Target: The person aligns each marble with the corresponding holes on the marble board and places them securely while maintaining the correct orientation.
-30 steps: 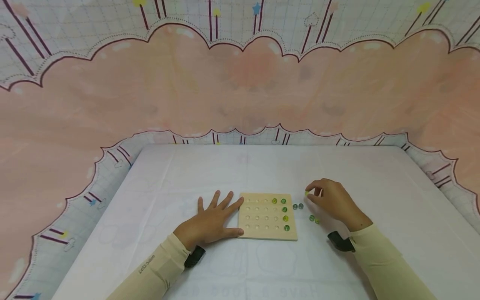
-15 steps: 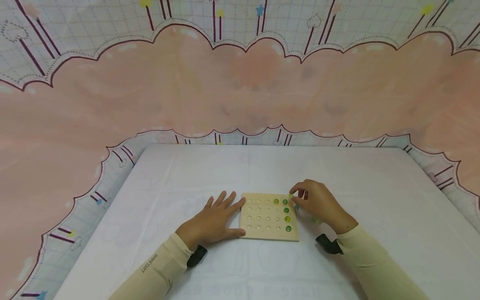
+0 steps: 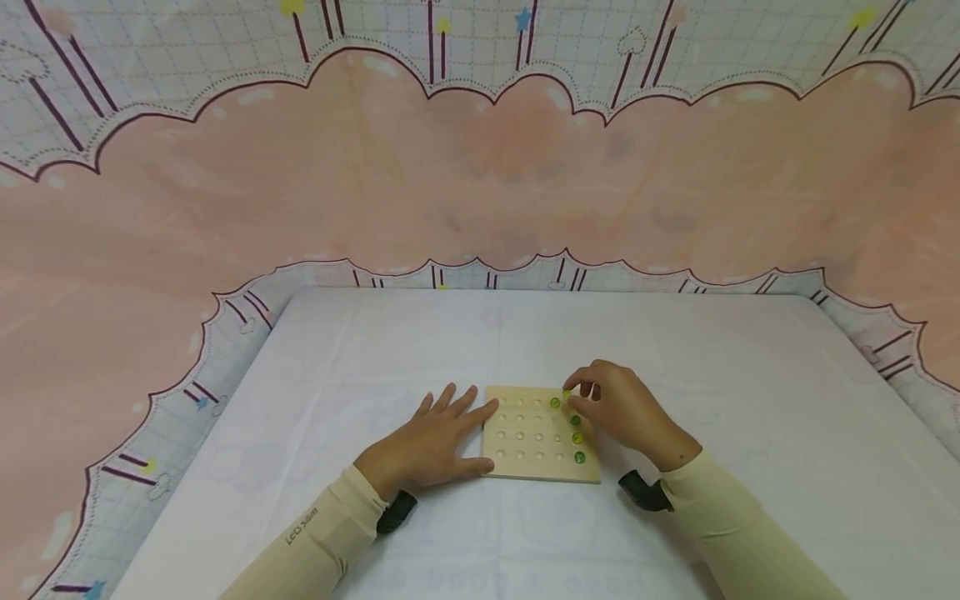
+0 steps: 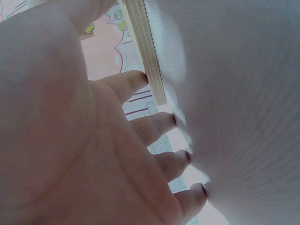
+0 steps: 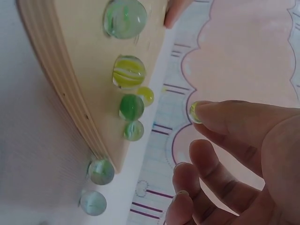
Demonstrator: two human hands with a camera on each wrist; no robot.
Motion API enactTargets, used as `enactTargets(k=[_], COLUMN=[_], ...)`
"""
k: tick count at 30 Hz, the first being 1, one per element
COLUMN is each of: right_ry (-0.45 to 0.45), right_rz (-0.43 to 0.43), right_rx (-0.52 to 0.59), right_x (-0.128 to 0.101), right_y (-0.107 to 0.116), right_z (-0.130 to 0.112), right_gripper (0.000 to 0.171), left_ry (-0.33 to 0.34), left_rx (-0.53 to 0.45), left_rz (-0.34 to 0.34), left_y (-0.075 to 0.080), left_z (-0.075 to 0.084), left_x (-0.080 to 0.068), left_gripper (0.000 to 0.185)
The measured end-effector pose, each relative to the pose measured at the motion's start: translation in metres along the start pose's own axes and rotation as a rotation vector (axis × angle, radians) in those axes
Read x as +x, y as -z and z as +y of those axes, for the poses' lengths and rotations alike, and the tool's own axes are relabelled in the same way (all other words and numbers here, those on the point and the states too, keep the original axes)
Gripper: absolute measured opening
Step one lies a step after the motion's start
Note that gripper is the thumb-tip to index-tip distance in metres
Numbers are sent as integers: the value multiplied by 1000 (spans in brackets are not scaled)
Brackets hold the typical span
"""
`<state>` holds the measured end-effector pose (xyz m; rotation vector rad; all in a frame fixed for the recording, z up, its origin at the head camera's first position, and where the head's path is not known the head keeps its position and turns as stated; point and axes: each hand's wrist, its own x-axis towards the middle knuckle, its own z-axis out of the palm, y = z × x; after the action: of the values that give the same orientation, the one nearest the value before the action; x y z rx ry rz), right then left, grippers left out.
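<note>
A square wooden board point(image 3: 536, 446) with rows of round dimples lies on the white cloth. Several green and yellow glass marbles point(image 3: 577, 437) sit in the dimples of its right column, and one marble point(image 3: 555, 402) in the far row. My right hand point(image 3: 576, 392) hovers over the board's far right corner and pinches a small yellow-green marble point(image 5: 194, 112) at its fingertips point(image 5: 220, 112). My left hand point(image 3: 435, 437) lies flat on the cloth, fingers spread, with index finger and thumb against the board's left edge point(image 4: 145, 51).
Two pale blue-green marbles point(image 5: 101, 171) lie loose on the cloth just off the board's right side; in the head view my right hand hides them. White cloth point(image 3: 487, 333) covers the table, and a pink patterned backdrop point(image 3: 480, 183) rises behind it.
My right hand has carried the yellow-green marble leftward from the loose marbles beside the board to above the board's far right corner. The left hand has stayed put.
</note>
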<state>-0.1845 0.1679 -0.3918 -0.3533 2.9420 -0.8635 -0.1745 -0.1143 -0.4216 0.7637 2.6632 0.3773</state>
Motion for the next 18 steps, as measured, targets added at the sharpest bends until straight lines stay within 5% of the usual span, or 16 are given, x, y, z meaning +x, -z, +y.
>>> enactTargets(k=[18], right_ry=[-72], right_rz=[-52], right_rx=[34], right_x=[1], right_y=[-12], right_z=[-3], right_gripper=[12], left_ry=[8], left_rx=[-28], left_rz=[6], left_y=[1], left_z=[1], left_x=[-1], left_gripper=[83])
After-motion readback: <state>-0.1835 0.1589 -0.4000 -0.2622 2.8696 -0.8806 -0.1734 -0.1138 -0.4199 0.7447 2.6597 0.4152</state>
